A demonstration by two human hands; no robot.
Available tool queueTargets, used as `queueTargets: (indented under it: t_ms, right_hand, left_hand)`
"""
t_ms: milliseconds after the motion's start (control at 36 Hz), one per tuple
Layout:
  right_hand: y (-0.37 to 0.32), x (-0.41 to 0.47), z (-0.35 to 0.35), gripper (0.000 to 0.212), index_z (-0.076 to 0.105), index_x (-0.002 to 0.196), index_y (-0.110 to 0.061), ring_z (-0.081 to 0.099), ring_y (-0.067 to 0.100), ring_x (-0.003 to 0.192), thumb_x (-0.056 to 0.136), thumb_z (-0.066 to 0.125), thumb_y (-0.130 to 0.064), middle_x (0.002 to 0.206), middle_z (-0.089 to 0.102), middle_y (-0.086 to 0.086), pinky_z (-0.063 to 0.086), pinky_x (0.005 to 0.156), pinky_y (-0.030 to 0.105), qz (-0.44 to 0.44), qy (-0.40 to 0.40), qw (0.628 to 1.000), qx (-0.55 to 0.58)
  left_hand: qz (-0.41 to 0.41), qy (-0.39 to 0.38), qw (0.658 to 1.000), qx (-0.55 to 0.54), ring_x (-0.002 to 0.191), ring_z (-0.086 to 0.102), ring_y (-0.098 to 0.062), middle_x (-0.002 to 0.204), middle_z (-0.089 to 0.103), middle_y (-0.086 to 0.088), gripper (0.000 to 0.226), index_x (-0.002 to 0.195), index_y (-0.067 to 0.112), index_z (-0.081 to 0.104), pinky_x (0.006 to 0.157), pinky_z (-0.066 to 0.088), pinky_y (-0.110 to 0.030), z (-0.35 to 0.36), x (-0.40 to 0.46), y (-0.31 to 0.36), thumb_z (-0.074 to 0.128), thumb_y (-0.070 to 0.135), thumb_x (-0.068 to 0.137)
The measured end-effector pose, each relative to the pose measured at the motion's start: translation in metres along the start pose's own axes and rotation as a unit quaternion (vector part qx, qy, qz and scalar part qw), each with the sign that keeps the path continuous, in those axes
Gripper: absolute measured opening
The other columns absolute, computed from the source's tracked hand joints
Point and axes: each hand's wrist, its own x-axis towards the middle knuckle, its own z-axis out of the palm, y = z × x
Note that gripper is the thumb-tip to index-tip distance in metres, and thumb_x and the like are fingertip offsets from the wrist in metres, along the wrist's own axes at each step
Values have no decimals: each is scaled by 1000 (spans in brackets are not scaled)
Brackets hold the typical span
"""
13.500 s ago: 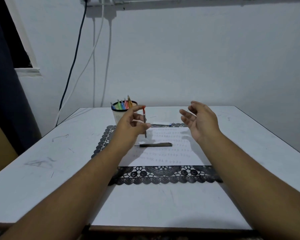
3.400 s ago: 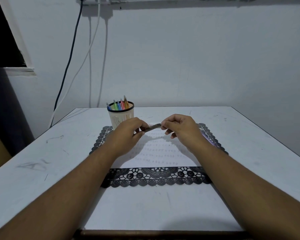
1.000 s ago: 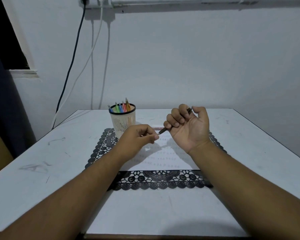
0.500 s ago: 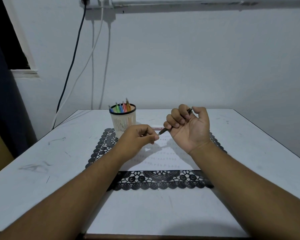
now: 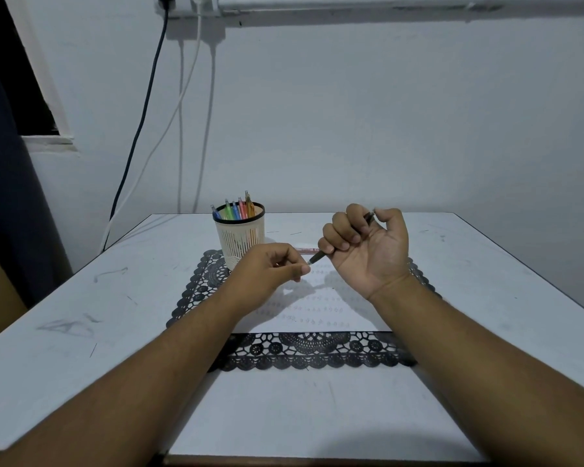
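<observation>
My right hand (image 5: 368,247) is raised palm up over the paper, its fingers curled round a dark pen (image 5: 317,256) whose tip points left and down. My left hand (image 5: 267,274) hovers just left of that tip, fingers curled with thumb and forefinger pinched together right at the pen's point; whether they hold a small part is too small to tell. A thin red refill or pen (image 5: 305,250) lies on the table behind the hands. Under them lies a white sheet (image 5: 317,315) with rows of small marks, on a black lace mat (image 5: 300,358).
A white slotted cup (image 5: 240,237) holding several coloured pens stands on the mat's far left corner, close to my left hand. The white table (image 5: 81,332) meets a wall at the back, where cables (image 5: 142,129) hang down to the left.
Over the last second almost nothing has moved. Earlier, both hands held the pen level between them; since then my right hand has turned palm up with the pen in its fist.
</observation>
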Motion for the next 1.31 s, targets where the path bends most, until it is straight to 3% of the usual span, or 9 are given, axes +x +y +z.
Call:
queueTargets:
  t_ms: [83,194,444,639,1083,1222,1306]
  right_hand:
    - [-1,0,0,30,25,64,-19,19,18,59,83,40,-38,62,19,0,31,58,32,2,2,1000,5]
    - [-1,0,0,29,25,64,-19,20,18,58,82,39,-36,62,19,0,32,58,32,5,2,1000,5]
    - [-2,1,-3,31,32,64,-18,22,18,60,85,42,-39,64,22,0,32,60,33,11,15,999,32]
    - [-3,2,-10,35,35,68,-18,28,19,59,88,44,-45,66,27,0,34,62,33,11,47,995,91]
    - [-1,4,-15,27,34,67,-19,26,18,59,84,45,-37,64,27,-1,34,60,32,7,55,994,94]
    - [-4,4,-14,24,32,65,-20,25,19,58,82,43,-32,63,25,0,34,58,33,8,50,996,72]
    - [-5,3,-13,26,31,66,-19,24,19,59,83,44,-34,64,25,0,33,59,33,5,46,997,65]
  left_hand:
    - [1,-1,1000,-5,76,63,-20,77,73,-1,14,81,25,76,82,51,-44,0,0,0,79,38,84]
    - [3,-5,1000,-4,75,64,-17,77,73,0,11,80,25,76,82,51,-42,0,0,0,79,32,88]
    - [1,-8,1000,-5,77,66,-17,78,73,-2,10,82,23,76,89,54,-54,1,1,1,79,26,91]
    - [11,-21,999,-38,84,70,-12,89,77,-4,6,93,24,79,79,54,-21,-1,-1,0,75,19,94]
    - [14,-19,1000,-20,85,71,-12,89,77,-1,11,91,26,79,83,56,-23,0,-2,6,74,17,95]
    - [10,-17,1000,-18,92,73,-28,91,78,-3,12,92,26,80,93,58,-43,0,-2,5,77,15,92]
    - [9,-22,999,-25,90,73,-23,91,78,-5,7,94,25,80,92,58,-40,0,-1,3,77,20,90]
